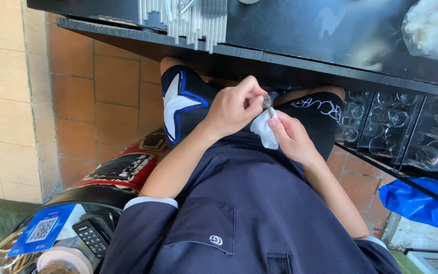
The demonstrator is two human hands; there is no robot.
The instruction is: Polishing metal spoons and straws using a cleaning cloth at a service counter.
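Mid-wipe: left hand (234, 109) fingers pinch a small shiny metal piece (267, 101) while right hand (292, 137) fingers pinch a white cloth (263, 129) against it; turning it would likely expose an unwiped side.

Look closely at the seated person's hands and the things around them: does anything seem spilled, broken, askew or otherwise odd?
Nothing stands out. The left hand pinches a small shiny object while the right hand holds a white cloth against it. Nothing looks spilled or broken, and the glasses under the black counter sit in orderly rows.
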